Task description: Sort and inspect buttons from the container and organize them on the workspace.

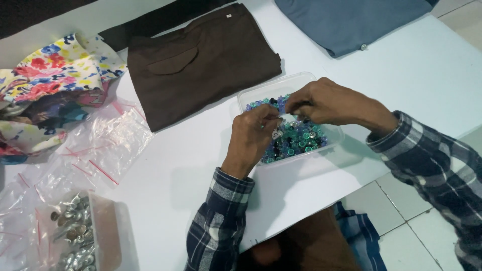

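2 hands (253,133) (321,103) over clear box (251,95) of snap buttons (296,140), fingertips pinching 1 button.

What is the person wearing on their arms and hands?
Both arms are covered by long sleeves of a checked shirt in dark blue, grey and white, with buttoned-looking cuffs ending at the wrists. The left hand and right hand are bare: no gloves, and no rings or watch show.

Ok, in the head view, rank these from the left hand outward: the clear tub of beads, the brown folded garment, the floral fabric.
1. Clear tub of beads: directly under the left hand, at table centre.
2. Brown folded garment: just beyond, up and to the left.
3. Floral fabric: farthest, at the table's left edge.
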